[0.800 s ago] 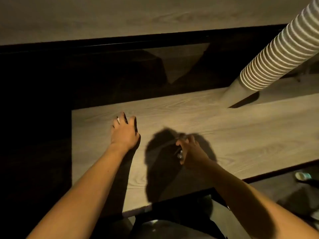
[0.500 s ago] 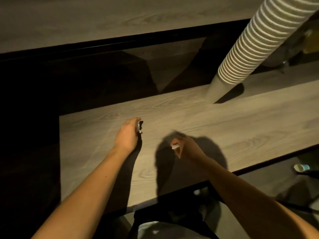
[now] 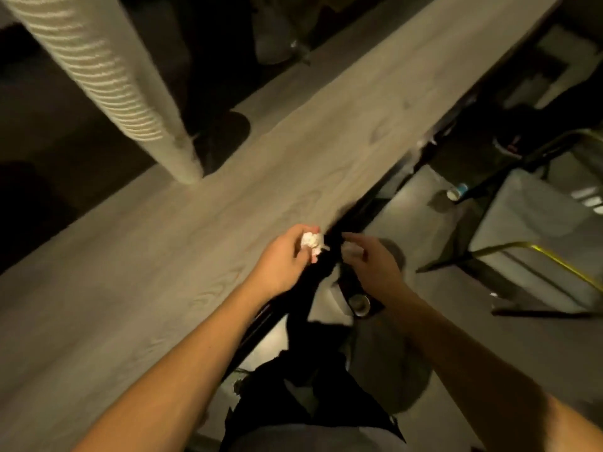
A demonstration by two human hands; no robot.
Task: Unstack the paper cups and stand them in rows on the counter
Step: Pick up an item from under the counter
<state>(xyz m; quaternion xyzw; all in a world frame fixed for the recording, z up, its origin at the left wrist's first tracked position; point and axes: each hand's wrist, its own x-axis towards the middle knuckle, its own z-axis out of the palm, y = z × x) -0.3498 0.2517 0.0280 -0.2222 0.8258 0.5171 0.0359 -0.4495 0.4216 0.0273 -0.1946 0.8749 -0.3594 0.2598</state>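
Observation:
A tall stack of white paper cups point(image 3: 107, 79) stands on the wood-grain counter point(image 3: 182, 256) at the upper left, its base near the counter's far side. My left hand point(image 3: 284, 259) hovers over the counter's near edge and grips a small crumpled white wad point(image 3: 310, 241). My right hand point(image 3: 372, 262) is just beyond that edge, over the floor, fingers loosely curled towards the left hand; I see nothing held in it. No single cups stand on the counter.
The counter runs diagonally from lower left to upper right, with a dark edge point(image 3: 375, 203). On the floor to the right lie a small cup point(image 3: 456, 192), a round can point(image 3: 359, 303) and dark frames with yellow trim point(image 3: 538, 256).
The view has swung right and rotated. Both hands have come off the counter middle to its near edge, close together. The left hand now shows a crumpled white wad.

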